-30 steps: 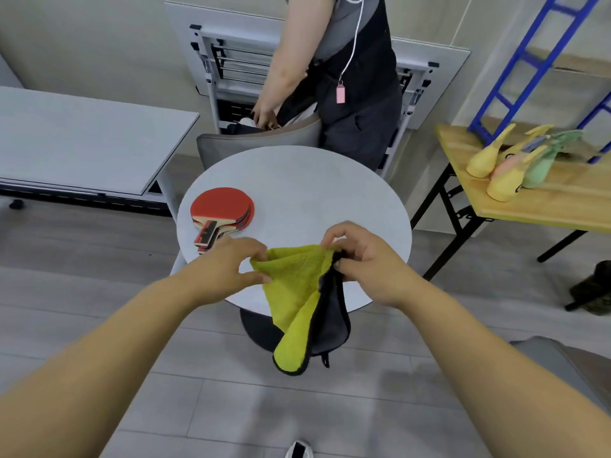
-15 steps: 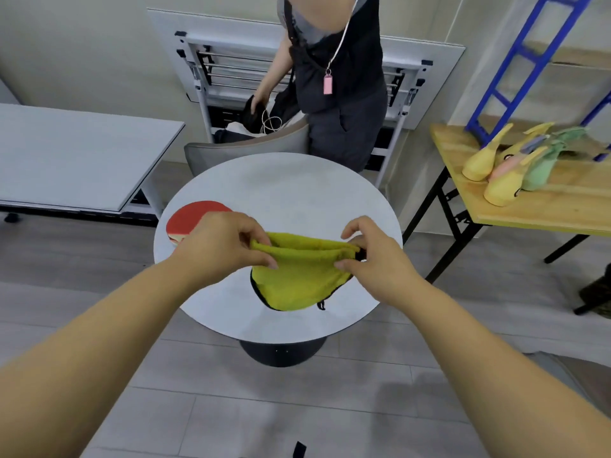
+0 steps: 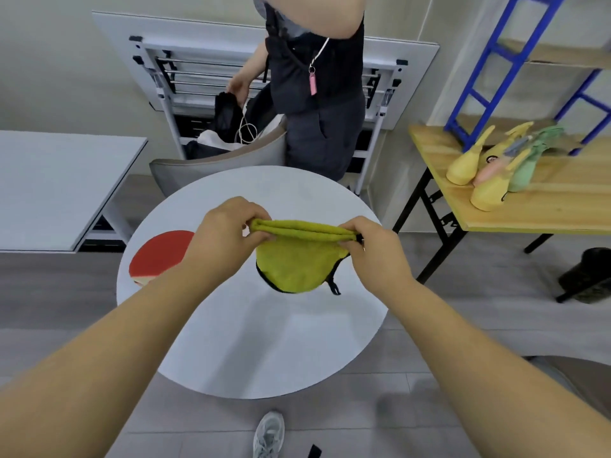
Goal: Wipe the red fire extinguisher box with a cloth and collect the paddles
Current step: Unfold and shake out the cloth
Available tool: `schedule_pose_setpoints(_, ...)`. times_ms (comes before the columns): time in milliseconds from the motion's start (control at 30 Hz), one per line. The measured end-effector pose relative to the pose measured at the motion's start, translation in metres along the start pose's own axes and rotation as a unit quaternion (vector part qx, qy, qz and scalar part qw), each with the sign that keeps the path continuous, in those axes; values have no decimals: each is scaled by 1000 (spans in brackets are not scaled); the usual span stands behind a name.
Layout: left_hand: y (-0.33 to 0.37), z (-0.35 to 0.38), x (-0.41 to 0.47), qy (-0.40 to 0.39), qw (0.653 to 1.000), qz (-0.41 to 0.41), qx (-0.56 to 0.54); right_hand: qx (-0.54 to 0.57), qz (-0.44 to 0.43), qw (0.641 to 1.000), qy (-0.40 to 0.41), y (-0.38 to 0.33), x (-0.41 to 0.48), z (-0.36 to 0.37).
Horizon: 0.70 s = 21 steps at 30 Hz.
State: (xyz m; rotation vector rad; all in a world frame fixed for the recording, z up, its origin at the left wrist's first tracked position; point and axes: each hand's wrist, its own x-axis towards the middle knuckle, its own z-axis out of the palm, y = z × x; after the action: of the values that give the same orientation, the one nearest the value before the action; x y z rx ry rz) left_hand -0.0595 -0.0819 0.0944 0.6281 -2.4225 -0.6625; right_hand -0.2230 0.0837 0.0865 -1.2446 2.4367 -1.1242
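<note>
A round white table (image 3: 297, 358) stood on a grey floor (image 3: 496, 309). A grey table (image 3: 49, 180) sat left and a wooden table (image 3: 545, 206) right, by a blue rack (image 3: 476, 74). A folded table (image 3: 205, 31) leaned against the beige wall (image 3: 49, 77).

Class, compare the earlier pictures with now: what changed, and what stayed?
The cloth, earlier hanging open with its dark side showing, is now folded yellow-side out. Left hand and right hand kept pinching its top edge; the paddles stayed on the round table.
</note>
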Motion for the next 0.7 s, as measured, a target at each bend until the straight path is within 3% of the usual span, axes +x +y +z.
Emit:
schedule_pose_setpoints(100, -17, 15, 14, 8, 999, 41, 8, -8, -24, 999, 21, 11, 11, 4)
schedule_pose_setpoints(200, -38, 38, -2, -61, 998, 22, -22, -54, -55, 996, -47, 41, 8, 21)
schedule_pose_setpoints(300, -62, 67, -38, -224, 973, -48, -11, -103, 0, 972, -211, 73, -11, 45)
schedule_pose_setpoints(367, -71, 80, -60, -355, 932, -64, 41, -136, 34, 939, -314, 89, -25, 60)
schedule_pose_setpoints(433, -73, 89, -74, -435, 896, -64, 59, -132, 67, 911, -385, 98, -34, 69)
schedule_pose_setpoints(533, -82, 92, -76, -453, 885, -109, -6, -66, 119, 909, -394, 105, -33, 74)
schedule_pose_setpoints(700, -98, 103, -52, -375, 898, -222, -60, -11, 172, 930, -325, 112, -12, 82)
